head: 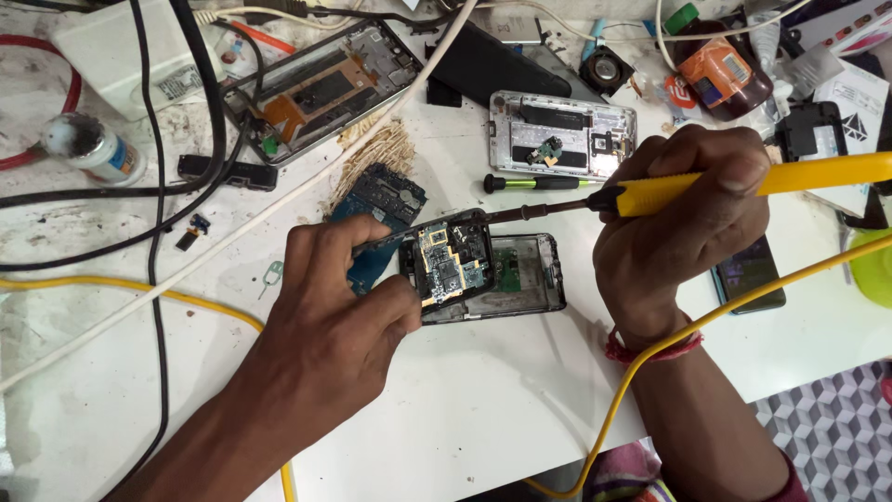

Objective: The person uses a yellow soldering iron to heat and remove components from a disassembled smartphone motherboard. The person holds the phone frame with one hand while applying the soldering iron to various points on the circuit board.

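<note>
A white, stained surface [483, 409] carries an opened black phone [483, 271] at its middle. Behind that phone lie a green-handled screwdriver [531, 183] and a silver phone frame [562, 135]; to its left, a blue circuit board [381, 212], black cables [158, 214] and a small white bottle [93, 149].

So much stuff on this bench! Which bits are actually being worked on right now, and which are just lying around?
In use:
- opened phone with its circuit board, steadied by the left hand
- yellow-handled soldering iron, gripped by the right hand

Lying about:
- silver phone frame
- green-handled screwdriver
- blue circuit board
- white bottle
- dark phone
</note>
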